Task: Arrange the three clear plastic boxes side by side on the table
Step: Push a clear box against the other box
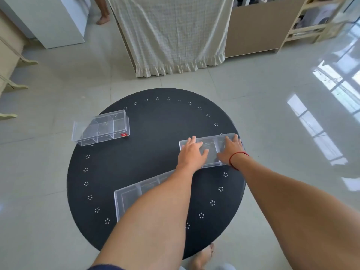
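Left hand [191, 152], right hand [230, 151] press right box [212, 146] (table [155, 158] rim) — far box [101, 126] apart.

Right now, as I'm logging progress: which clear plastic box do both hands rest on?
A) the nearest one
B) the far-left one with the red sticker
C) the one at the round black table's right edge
C: the left hand and right hand both lie on the clear plastic box at the right edge of the round black table.
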The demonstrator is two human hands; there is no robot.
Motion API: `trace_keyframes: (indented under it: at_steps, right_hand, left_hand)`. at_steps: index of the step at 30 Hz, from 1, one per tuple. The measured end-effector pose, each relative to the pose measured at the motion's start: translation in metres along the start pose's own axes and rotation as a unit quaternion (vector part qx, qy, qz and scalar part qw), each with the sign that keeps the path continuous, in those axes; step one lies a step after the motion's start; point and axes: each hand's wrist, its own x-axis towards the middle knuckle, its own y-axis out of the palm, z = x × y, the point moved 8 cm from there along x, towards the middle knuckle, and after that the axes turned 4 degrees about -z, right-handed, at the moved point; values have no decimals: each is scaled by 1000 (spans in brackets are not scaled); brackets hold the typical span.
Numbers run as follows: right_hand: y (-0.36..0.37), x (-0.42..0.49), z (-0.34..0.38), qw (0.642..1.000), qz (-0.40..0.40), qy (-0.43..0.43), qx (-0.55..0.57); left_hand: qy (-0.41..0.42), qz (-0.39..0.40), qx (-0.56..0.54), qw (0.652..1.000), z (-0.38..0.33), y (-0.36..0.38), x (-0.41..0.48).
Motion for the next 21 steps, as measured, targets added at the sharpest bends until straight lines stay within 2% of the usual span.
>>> trace_keyframes:
  at_steps: [7, 21]
  right_hand:
    - [6, 9, 10, 999, -5, -47, 9]
    - [62, -13, 154, 981, 83, -166, -54]
  left_hand:
    - [-8, 6, 122, 992, 17, 10, 7]
    - [-130, -54, 85, 986, 138, -65, -10]
